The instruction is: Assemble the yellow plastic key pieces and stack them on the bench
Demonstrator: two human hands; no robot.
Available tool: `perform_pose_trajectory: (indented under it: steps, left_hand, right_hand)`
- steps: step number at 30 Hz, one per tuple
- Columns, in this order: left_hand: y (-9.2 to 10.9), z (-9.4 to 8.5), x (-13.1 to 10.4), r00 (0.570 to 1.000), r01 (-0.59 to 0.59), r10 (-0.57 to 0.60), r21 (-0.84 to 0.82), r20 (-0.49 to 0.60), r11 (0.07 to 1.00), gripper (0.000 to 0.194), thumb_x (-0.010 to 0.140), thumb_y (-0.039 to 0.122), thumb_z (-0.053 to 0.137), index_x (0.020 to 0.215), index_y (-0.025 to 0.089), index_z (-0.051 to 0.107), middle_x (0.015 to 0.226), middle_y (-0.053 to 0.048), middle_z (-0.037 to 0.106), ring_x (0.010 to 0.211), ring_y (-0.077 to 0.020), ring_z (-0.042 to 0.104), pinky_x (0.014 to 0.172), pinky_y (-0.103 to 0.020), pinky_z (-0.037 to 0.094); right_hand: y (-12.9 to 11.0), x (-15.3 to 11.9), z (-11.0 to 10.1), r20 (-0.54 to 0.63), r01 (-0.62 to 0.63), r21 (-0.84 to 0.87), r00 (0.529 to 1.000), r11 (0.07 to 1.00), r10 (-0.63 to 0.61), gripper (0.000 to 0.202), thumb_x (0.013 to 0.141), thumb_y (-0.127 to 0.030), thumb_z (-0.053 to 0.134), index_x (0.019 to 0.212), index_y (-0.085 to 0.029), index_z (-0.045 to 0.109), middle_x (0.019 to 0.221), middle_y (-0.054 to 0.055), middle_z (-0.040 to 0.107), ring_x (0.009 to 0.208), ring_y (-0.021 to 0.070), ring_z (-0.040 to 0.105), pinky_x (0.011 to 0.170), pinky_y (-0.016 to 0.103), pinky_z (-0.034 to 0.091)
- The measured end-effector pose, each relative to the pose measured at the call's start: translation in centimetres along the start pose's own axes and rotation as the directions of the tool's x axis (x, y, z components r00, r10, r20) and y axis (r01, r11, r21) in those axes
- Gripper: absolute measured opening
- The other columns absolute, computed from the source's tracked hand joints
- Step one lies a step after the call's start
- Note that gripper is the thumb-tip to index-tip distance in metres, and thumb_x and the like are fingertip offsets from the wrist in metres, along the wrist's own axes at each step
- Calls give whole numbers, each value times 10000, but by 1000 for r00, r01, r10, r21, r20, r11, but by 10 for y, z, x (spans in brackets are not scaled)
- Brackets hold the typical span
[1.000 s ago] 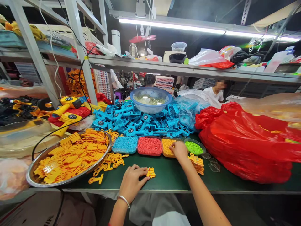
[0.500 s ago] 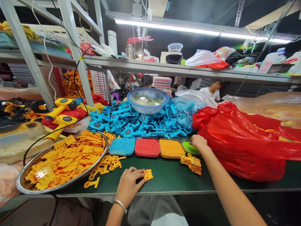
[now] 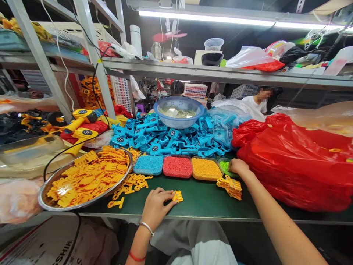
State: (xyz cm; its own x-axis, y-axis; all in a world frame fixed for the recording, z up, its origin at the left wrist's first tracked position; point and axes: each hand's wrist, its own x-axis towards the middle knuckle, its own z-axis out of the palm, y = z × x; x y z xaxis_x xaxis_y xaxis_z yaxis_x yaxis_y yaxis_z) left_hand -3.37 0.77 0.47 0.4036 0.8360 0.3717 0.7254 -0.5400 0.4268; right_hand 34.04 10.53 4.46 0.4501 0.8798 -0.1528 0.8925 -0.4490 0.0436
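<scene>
My left hand (image 3: 157,206) pinches a small yellow plastic piece (image 3: 178,196) between thumb and fingers, on the green table (image 3: 201,206). My right hand (image 3: 238,167) reaches into the tray of green beads (image 3: 225,167); its fingertips are hidden, and whether they hold a bead cannot be seen. Left of that tray stand trays of yellow beads (image 3: 206,168), red beads (image 3: 177,166) and blue beads (image 3: 148,165). A stack of yellow pieces (image 3: 230,187) lies just below the right hand.
A metal bowl (image 3: 82,207) heaped with yellow pieces stands left, with loose ones beside it. Blue plastic parts (image 3: 171,138) are piled behind the trays, under a blue basin (image 3: 179,123). A red bag (image 3: 298,165) fills the right. Two people are visible beyond the shelf (image 3: 193,71).
The view has shifted, so the table contents appear slightly higher and further right. Both hands keep nearly the same places relative to the yellow piece and the green bead tray.
</scene>
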Motion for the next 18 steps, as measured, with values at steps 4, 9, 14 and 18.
perform_pose_trajectory:
  steps: [4, 9, 14, 18]
  left_hand:
    - [0, 1, 0, 1000, 17, -17, 9, 6, 1000, 144, 769, 365, 616, 863, 284, 689, 1019, 23, 685, 845, -194, 563, 711, -347, 424]
    - [-2, 2, -1, 1000, 15, -15, -5, 19, 1000, 157, 764, 355, 627, 890, 281, 686, 1039, 28, 677, 856, -195, 557, 726, -349, 426]
    - [-1, 0, 0, 1000, 20, -20, -2, 21, 1000, 158, 767, 351, 624, 892, 275, 684, 1035, 27, 679, 867, -199, 558, 730, -351, 428]
    - [-1, 1, 0, 1000, 13, -13, 0, 13, 1000, 148, 772, 361, 614, 868, 275, 688, 1025, 27, 683, 859, -201, 560, 722, -350, 430]
  right_hand:
    - [8, -2, 1, -68, 14, 54, 998, 998, -11, 216, 720, -223, 646, 926, -164, 671, 1046, 124, 634, 949, 248, 600, 689, 287, 451]
    - [11, -5, 4, -158, 79, 148, 986, 986, -55, 179, 716, -240, 634, 867, -179, 709, 947, 106, 677, 875, 231, 623, 630, 253, 412]
    - [5, -17, -4, -318, 165, 244, 945, 956, -81, 161, 729, -245, 622, 822, -153, 716, 877, 120, 682, 813, 227, 615, 631, 262, 394]
    - [-26, -58, -11, -528, 354, 282, 833, 892, -164, 252, 851, -280, 460, 912, -165, 675, 962, 102, 654, 928, 220, 570, 761, 277, 389]
